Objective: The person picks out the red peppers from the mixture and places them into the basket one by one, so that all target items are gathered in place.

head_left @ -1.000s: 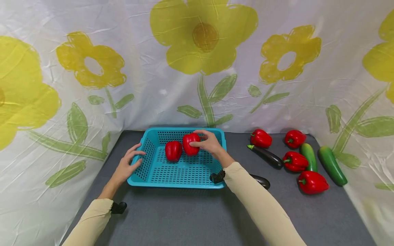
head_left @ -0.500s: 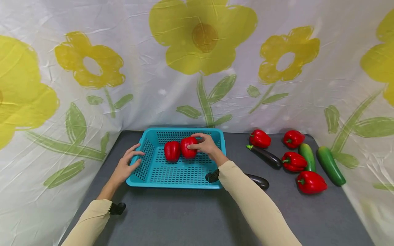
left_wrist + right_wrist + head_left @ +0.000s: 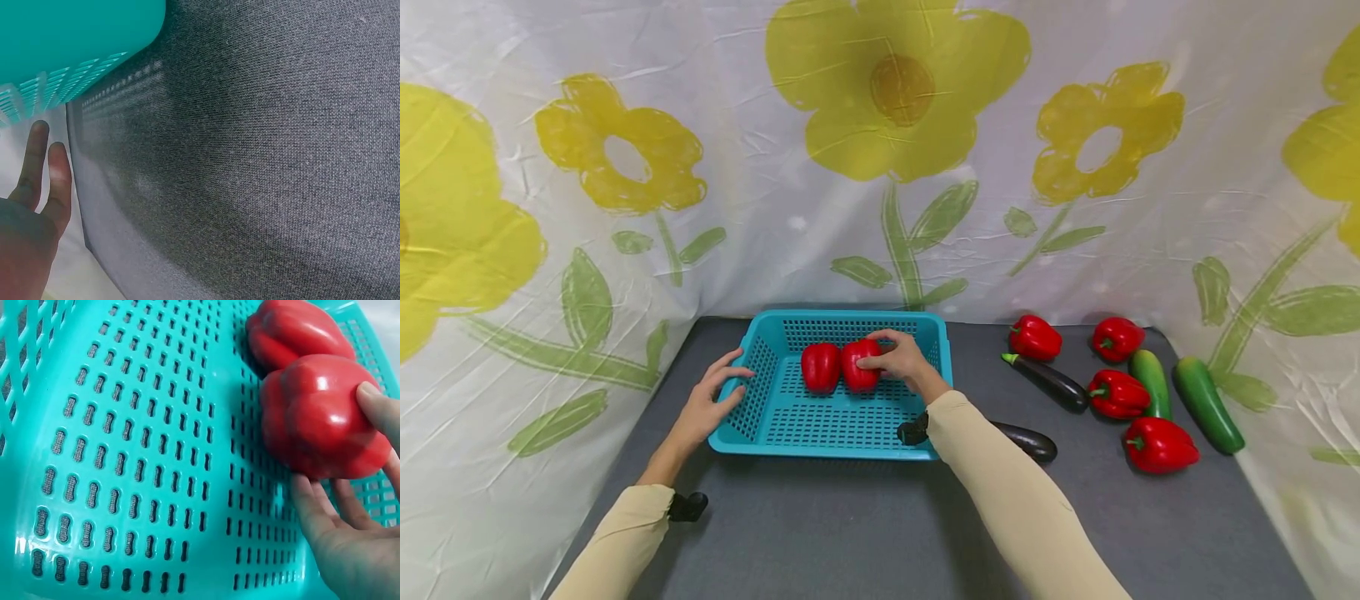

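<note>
Inside the blue basket (image 3: pixel 850 453) my right hand (image 3: pixel 901 360) grips a red bell pepper (image 3: pixel 859 375). In the right wrist view the thumb presses on that bell pepper (image 3: pixel 325 425) from above while fingers (image 3: pixel 309 503) curl under it. A second red bell pepper (image 3: pixel 821 368) lies right beside it on the basket floor, to its left. My left hand (image 3: pixel 703 407) is at the basket's left wall, fingers spread and relaxed, fingertips right at the rim. The left wrist view has this hand's fingers (image 3: pixel 59 172) below the basket's side (image 3: pixel 75 37).
To the right of the basket lie several red bell peppers (image 3: pixel 1161 446), two eggplants, one at the back (image 3: pixel 1047 382) and one partly behind the right sleeve (image 3: pixel 1030 442), and two green cucumber-like vegetables (image 3: pixel 1210 405). A flowered sheet (image 3: pixel 775 233) hangs behind the grey table (image 3: pixel 820 525).
My right hand has brought its bell pepper lower and slightly left, down beside the other pepper in the basket. The left hand has stayed at the left rim.
</note>
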Tool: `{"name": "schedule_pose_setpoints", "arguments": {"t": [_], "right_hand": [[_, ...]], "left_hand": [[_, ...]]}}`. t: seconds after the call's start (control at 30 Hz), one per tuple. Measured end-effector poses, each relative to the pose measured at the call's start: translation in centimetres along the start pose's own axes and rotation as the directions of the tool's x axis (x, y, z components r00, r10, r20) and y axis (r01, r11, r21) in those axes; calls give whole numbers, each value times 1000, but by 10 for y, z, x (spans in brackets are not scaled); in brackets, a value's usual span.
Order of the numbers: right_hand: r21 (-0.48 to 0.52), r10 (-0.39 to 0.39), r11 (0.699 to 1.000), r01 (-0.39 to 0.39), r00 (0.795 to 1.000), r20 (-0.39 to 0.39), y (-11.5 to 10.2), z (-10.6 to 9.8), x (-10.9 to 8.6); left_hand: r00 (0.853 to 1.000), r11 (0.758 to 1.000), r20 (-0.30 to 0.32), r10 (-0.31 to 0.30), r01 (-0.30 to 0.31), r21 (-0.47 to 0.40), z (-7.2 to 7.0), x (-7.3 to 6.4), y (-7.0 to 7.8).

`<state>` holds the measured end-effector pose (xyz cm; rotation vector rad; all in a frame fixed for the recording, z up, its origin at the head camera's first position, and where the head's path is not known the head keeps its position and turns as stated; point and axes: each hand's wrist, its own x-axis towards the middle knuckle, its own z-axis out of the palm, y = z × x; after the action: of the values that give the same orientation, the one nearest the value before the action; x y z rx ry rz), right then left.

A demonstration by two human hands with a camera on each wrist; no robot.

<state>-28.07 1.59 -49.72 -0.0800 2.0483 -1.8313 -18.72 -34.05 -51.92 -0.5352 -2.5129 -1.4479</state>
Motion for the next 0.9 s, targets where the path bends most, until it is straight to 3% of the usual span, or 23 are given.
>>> {"name": "schedule_pose_setpoints", "arguments": {"t": [0.3, 0.9], "right_hand": [[14, 35, 999, -35, 999, -14, 2, 0, 0], [-8, 27, 1000, -27, 999, -31, 1, 4, 1]], "left_hand": [[1000, 1000, -6, -6, 6, 8, 0, 1, -1], [1000, 1000, -6, -7, 7, -7, 0, 0, 2]]}}
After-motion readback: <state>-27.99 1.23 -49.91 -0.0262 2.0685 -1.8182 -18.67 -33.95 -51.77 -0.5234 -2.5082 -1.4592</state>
